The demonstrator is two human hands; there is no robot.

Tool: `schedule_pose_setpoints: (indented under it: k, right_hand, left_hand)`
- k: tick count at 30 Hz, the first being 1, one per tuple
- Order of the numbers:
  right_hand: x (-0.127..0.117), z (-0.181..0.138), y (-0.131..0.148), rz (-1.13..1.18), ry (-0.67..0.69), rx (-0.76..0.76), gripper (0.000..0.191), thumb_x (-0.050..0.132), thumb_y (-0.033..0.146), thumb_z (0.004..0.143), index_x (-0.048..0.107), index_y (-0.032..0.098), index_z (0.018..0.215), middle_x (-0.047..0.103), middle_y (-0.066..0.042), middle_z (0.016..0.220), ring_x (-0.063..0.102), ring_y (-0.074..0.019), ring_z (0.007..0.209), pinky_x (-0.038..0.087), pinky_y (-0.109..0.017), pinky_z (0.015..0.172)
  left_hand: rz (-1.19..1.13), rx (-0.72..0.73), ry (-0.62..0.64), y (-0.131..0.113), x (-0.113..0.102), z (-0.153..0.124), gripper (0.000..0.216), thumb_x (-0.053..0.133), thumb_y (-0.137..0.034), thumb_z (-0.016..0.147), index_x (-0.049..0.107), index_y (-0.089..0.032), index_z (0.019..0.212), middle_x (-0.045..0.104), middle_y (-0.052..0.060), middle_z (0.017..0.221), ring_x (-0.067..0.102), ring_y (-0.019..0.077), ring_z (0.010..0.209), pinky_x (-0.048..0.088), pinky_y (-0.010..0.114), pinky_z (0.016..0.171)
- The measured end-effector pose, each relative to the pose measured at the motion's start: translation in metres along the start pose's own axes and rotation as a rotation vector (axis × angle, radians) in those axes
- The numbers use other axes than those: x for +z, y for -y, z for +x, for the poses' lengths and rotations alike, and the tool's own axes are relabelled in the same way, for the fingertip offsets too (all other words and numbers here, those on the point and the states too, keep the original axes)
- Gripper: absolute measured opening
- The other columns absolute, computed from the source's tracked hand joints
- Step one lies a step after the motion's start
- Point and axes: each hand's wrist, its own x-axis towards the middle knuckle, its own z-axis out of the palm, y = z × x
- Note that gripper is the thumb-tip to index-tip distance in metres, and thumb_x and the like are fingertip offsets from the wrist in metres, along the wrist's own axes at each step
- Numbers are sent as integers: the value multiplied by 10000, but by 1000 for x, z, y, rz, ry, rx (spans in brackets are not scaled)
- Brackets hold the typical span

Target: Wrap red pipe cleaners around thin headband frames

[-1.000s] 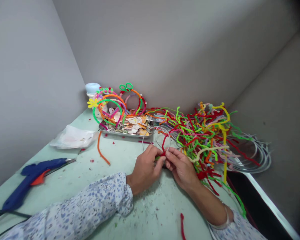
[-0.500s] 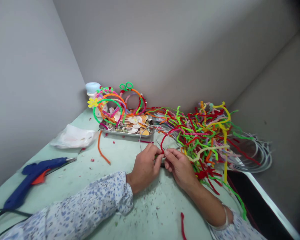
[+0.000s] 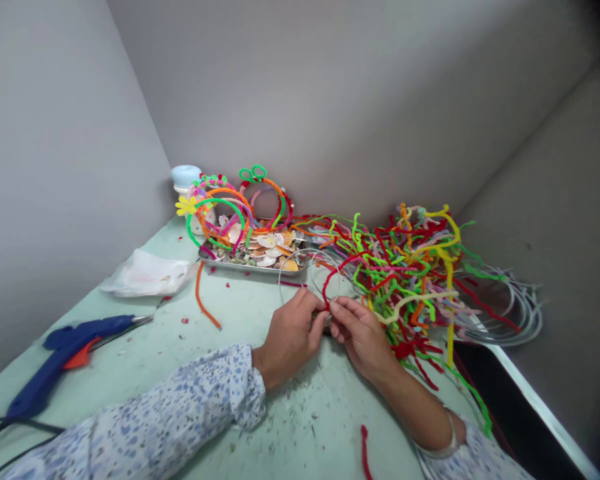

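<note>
Between my fingertips a red pipe cleaner [image 3: 326, 283] rises in a curve at the end of a thin, pale wire hoop [image 3: 281, 272]. My left hand [image 3: 293, 337] pinches from the left, and it looks closed on the hoop where the red strand meets it. From the right, my right hand [image 3: 363, 337] pinches the red pipe cleaner with thumb and forefinger, almost touching the left fingertips. The exact wrapping point is hidden by the fingers. Behind the hands stands a metal tray [image 3: 250, 268] of seashells, with finished pipe-cleaner headbands [image 3: 230, 193] leaning over it.
A heap of coloured pipe cleaners [image 3: 405, 273] lies to the right, beside coiled clear hoops [image 3: 525, 313] and a black panel [image 3: 495, 393]. At left are a blue glue gun [image 3: 75, 340] with its cord and a plastic bag [image 3: 147, 273]. A red piece [image 3: 365, 450] lies in front.
Almost nothing differs. Both hands stay in the same place, with only a very slight shift of the fingers around the red pipe cleaner.
</note>
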Motion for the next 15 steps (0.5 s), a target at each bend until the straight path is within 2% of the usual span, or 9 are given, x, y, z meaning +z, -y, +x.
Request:
schedule_pose_setpoints:
  k: [15]
  right_hand:
    - [0, -2, -1, -20, 14, -23, 269, 646, 422, 807, 562, 197, 686, 514, 42, 504, 413, -98, 454, 304, -222, 459]
  left_hand:
    - [-31, 16, 20, 0, 1, -1, 79, 498, -182, 889, 548, -189, 828, 562, 27, 823, 539, 151, 764, 431, 265, 685]
